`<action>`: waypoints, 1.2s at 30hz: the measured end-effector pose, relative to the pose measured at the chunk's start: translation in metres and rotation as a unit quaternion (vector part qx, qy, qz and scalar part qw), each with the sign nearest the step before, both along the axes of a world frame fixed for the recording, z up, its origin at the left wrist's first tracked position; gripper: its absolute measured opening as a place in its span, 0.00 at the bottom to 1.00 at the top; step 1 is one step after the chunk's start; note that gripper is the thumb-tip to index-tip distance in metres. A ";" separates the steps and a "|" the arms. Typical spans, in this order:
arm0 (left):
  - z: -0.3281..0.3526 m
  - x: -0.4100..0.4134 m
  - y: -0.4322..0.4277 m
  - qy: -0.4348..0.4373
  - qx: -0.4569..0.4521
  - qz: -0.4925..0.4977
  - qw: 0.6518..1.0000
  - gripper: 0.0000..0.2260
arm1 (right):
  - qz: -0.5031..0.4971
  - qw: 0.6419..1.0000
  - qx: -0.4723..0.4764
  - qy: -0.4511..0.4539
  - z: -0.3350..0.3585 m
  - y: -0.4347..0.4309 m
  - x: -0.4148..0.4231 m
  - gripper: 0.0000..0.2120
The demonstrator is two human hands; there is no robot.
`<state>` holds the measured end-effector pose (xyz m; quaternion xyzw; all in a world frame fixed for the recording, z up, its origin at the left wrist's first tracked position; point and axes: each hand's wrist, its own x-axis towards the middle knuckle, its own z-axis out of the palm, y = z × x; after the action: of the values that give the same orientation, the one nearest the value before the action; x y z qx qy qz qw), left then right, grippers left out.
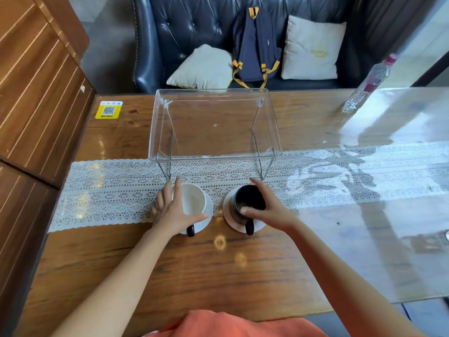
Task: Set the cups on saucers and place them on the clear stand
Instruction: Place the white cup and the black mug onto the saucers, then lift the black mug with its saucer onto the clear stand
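Left hand [171, 210] wraps fingers around white cup [194, 200] on its saucer [206, 221]; right hand [266, 206] grips black cup [247, 197] on second saucer [229, 218]. Both dark handles point toward the person; both sets just in front of the clear stand [215, 122], on the lace runner [109, 193].

Daylight comes in strongly from the right, washing the glass-topped table [279, 263] pale there and laying hard window reflections over the lace runner [109, 198]. Small warm glints of glare dot the wood nearer the camera. The left side sits dimmer. Wide-angle distortion bends the table edges and the wood-panelled wall [36, 93]. Focus is fairly even, slightly soft throughout.
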<state>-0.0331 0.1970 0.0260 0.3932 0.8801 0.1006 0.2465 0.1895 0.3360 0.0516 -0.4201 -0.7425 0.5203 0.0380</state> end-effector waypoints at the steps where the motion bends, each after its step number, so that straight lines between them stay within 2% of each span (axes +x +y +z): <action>1: 0.004 0.003 0.000 0.024 0.012 -0.010 1.000 0.54 | -0.051 0.996 -0.054 0.039 0.002 0.001 0.004 0.33; 3: 0.015 0.015 0.002 0.050 0.120 -0.024 0.991 0.46 | -0.139 0.985 -0.078 0.067 0.006 0.005 0.014 0.24; 4: 0.023 0.024 0.005 0.015 0.190 -0.015 0.982 0.42 | -0.160 0.983 -0.068 0.061 0.006 0.007 0.021 0.22; 5: 0.029 0.034 0.010 -0.064 0.244 0.008 0.968 0.38 | -0.168 0.983 -0.063 0.047 0.004 0.009 0.026 0.21; 6: 0.037 0.046 0.016 -0.190 0.261 0.047 0.945 0.36 | -0.168 0.983 -0.072 0.029 0.002 0.010 0.032 0.21; 8: 0.047 0.069 0.028 -0.472 0.203 0.146 0.845 0.34 | -0.161 0.980 -0.117 -0.006 -0.003 0.009 0.038 0.21; 9: 0.045 0.078 0.035 -0.545 0.161 0.176 0.804 0.33 | -0.159 0.977 -0.143 -0.021 -0.006 0.008 0.040 0.21; 10: 0.041 0.085 0.040 -0.557 0.129 0.184 0.799 0.31 | -0.161 0.972 -0.167 -0.028 -0.008 0.006 0.041 0.20; 13: 0.023 0.095 0.050 -0.505 0.089 0.219 0.830 0.29 | -0.175 0.964 -0.200 -0.024 -0.013 0.003 0.041 0.18; 15: 0.017 0.096 0.052 -0.492 0.079 0.230 0.836 0.28 | -0.184 0.962 -0.202 -0.016 -0.013 0.002 0.038 0.18; 19: 0.017 0.092 0.053 -0.497 0.089 0.198 0.840 0.19 | -0.193 0.961 -0.198 -0.012 -0.014 0.003 0.035 0.19; 22: 0.018 0.089 0.053 -0.489 0.091 0.191 0.846 0.21 | -0.195 0.960 -0.199 -0.014 -0.012 0.005 0.035 0.23; 31: 0.026 0.094 0.036 -0.469 0.079 0.179 0.861 0.15 | -0.175 0.966 -0.193 0.007 -0.010 -0.008 0.042 0.19; 36: 0.054 0.107 0.035 -0.477 0.153 0.210 0.840 0.17 | -0.105 0.983 -0.153 -0.005 0.018 -0.003 0.047 0.19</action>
<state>0.0737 0.2316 0.0795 0.1351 0.6889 0.4582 0.5452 0.2361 0.3333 0.0697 -0.4990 -0.6060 0.6190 0.0237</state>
